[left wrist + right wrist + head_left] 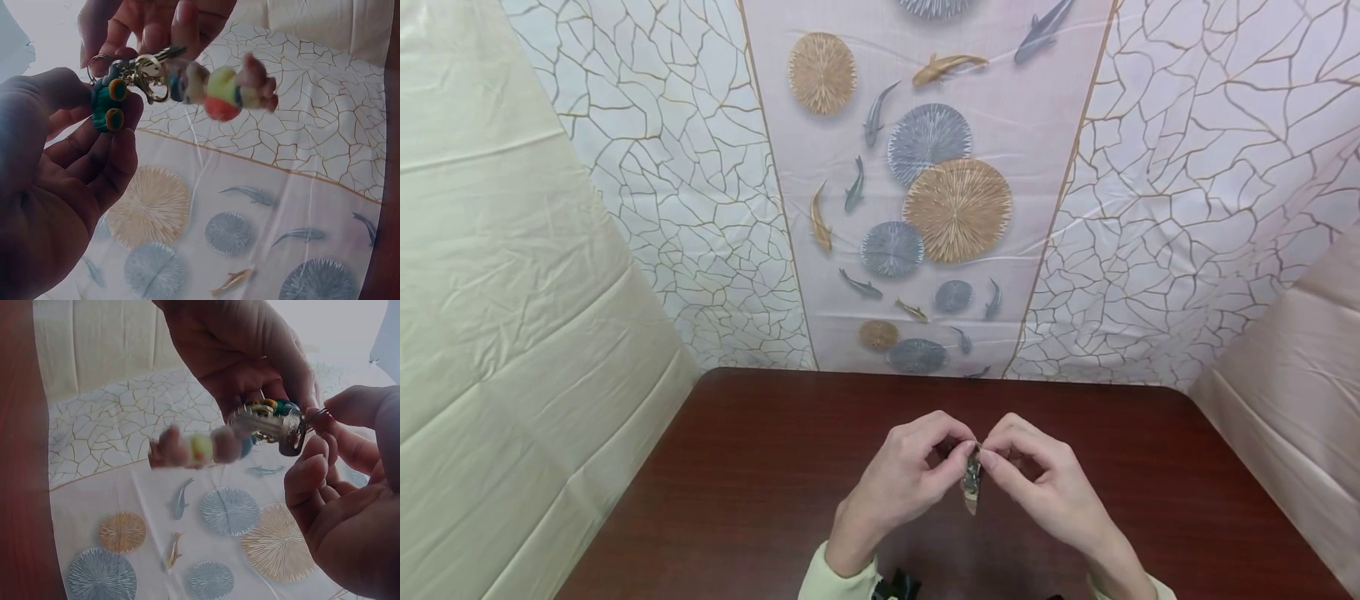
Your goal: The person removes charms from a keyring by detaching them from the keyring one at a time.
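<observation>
On the feed: both hands up over the dark wood surface (737, 467), near side, about mid-width. Keychain (972, 482) is in the air between them, hanging from the fingertips.

Left hand (898, 475): thumb and fingers pinched at the top end of the bunch, by the green-and-orange charm (109, 105). Can't tell whether the grip is on the charm, its link or the ring. Right hand (1056, 487): thumb and forefinger closed on the split ring (317, 414), virtually no gap. Remaining fingers on both are loosely curled.

Below the grip: silver key (292, 432), gold clasp (149, 70), and a small toy figurine (222, 87) at the free end — blurred, so I'd guess it's swinging.

Step in hand, my read: working the split ring, either parting the coils or feeding something along the wire. Can't confirm which; the fingertips cover the contact point.

Next move, I'd say: left steadies the charm end, right gets a nail into the coil and turns the ring. Fine fingertip work — if either pinch slips, the ring snaps closed or the bunch drops.
</observation>
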Action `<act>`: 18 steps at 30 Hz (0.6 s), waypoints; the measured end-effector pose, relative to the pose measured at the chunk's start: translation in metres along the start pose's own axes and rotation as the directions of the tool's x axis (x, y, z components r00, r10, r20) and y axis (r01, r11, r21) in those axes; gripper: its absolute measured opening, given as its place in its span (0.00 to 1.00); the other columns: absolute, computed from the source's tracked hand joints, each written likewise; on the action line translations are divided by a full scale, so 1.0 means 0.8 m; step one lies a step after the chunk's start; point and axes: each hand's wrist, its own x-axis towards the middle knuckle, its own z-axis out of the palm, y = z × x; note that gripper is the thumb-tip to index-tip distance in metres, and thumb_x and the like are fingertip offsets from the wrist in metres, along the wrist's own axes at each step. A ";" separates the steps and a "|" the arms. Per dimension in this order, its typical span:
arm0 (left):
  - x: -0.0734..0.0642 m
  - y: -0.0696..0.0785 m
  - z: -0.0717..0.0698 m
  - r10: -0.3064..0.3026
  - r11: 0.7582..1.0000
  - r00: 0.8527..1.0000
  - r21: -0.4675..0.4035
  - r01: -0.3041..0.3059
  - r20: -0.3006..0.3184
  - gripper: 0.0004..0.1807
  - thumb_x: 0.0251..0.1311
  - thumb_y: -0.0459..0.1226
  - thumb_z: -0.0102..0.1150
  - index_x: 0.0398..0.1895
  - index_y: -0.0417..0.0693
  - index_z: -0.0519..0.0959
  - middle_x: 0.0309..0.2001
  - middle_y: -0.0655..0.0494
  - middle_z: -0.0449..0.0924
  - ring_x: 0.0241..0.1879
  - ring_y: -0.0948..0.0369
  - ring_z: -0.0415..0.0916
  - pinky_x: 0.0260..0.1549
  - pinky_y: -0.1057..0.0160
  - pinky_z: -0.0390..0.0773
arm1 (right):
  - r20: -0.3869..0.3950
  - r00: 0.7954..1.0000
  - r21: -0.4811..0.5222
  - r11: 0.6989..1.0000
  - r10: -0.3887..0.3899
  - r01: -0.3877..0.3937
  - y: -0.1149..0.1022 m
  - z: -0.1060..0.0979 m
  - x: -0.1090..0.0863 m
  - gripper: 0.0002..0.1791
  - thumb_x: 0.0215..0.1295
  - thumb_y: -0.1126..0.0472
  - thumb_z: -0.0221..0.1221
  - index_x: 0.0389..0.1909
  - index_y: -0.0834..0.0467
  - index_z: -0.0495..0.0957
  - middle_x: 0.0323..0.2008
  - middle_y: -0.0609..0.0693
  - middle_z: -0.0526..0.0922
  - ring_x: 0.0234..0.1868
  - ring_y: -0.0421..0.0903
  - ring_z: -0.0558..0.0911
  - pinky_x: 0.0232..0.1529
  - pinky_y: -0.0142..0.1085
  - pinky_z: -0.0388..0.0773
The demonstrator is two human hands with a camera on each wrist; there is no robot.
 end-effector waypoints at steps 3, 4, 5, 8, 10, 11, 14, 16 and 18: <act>0.000 0.000 0.000 0.003 1.000 1.000 0.001 -0.003 -0.009 0.06 0.61 0.27 0.60 0.37 0.47 0.79 0.32 0.58 0.81 0.30 0.71 0.77 0.30 0.82 0.75 | 0.011 1.000 0.022 1.000 0.008 -0.008 -0.001 0.000 0.000 0.18 0.56 0.83 0.58 0.36 0.57 0.80 0.30 0.46 0.76 0.22 0.36 0.72 0.18 0.26 0.68; 0.000 0.000 0.001 0.002 1.000 1.000 -0.001 -0.002 -0.013 0.06 0.61 0.27 0.60 0.37 0.47 0.79 0.32 0.58 0.81 0.30 0.71 0.76 0.31 0.82 0.74 | 0.013 1.000 0.033 0.999 0.002 -0.002 -0.001 0.000 0.000 0.18 0.56 0.83 0.58 0.36 0.57 0.80 0.30 0.46 0.76 0.21 0.37 0.72 0.18 0.26 0.69; 0.000 0.000 0.001 0.002 1.000 1.000 -0.002 -0.002 -0.017 0.06 0.61 0.27 0.60 0.38 0.47 0.79 0.32 0.58 0.81 0.30 0.71 0.76 0.30 0.82 0.74 | 0.012 1.000 0.044 0.999 -0.007 0.006 0.000 0.000 0.000 0.18 0.56 0.84 0.58 0.35 0.58 0.80 0.29 0.47 0.77 0.21 0.37 0.72 0.18 0.26 0.70; 0.001 0.001 0.001 -0.007 1.000 1.000 -0.011 0.007 -0.027 0.06 0.62 0.28 0.60 0.38 0.47 0.79 0.32 0.58 0.81 0.29 0.71 0.76 0.30 0.84 0.73 | 0.007 0.999 0.067 0.996 -0.054 0.053 0.001 0.001 0.000 0.18 0.54 0.84 0.58 0.35 0.59 0.80 0.29 0.47 0.76 0.21 0.37 0.73 0.20 0.26 0.71; 0.001 0.002 0.000 -0.016 1.000 0.999 -0.019 0.016 -0.031 0.06 0.62 0.28 0.60 0.38 0.47 0.79 0.32 0.58 0.82 0.28 0.71 0.75 0.29 0.83 0.73 | 0.005 0.997 0.090 0.993 -0.082 0.081 0.001 0.001 0.000 0.18 0.53 0.85 0.58 0.35 0.60 0.81 0.29 0.48 0.77 0.22 0.36 0.74 0.20 0.25 0.72; 0.001 0.003 0.000 -0.027 0.999 0.999 -0.030 0.027 -0.030 0.05 0.62 0.28 0.59 0.38 0.47 0.79 0.32 0.58 0.82 0.28 0.72 0.75 0.28 0.83 0.73 | 0.005 0.996 0.104 0.990 -0.095 0.094 0.002 0.001 0.001 0.18 0.52 0.85 0.58 0.35 0.60 0.81 0.29 0.48 0.77 0.24 0.36 0.75 0.20 0.25 0.72; 0.002 0.004 -0.001 -0.071 0.996 0.997 -0.061 0.070 -0.021 0.05 0.63 0.29 0.59 0.38 0.47 0.79 0.30 0.58 0.83 0.27 0.72 0.75 0.27 0.81 0.75 | 0.010 0.991 0.146 0.981 -0.131 0.128 0.003 0.002 0.001 0.15 0.54 0.83 0.60 0.36 0.62 0.81 0.30 0.52 0.77 0.28 0.37 0.76 0.21 0.26 0.73; 0.001 0.004 -0.002 -0.099 0.992 0.995 -0.083 0.098 -0.014 0.04 0.64 0.30 0.59 0.38 0.47 0.79 0.30 0.57 0.83 0.27 0.73 0.75 0.26 0.79 0.76 | 0.011 0.989 0.160 0.976 -0.150 0.146 0.004 0.003 0.002 0.14 0.55 0.82 0.61 0.36 0.62 0.81 0.31 0.53 0.78 0.30 0.38 0.77 0.22 0.27 0.73; 0.001 0.004 -0.002 -0.118 0.988 0.993 -0.098 0.117 -0.008 0.04 0.64 0.30 0.59 0.38 0.47 0.79 0.29 0.57 0.83 0.27 0.73 0.76 0.26 0.78 0.77 | 0.017 0.987 0.174 0.973 -0.159 0.153 0.006 0.003 0.003 0.14 0.54 0.82 0.61 0.36 0.63 0.81 0.30 0.54 0.77 0.31 0.39 0.77 0.23 0.28 0.73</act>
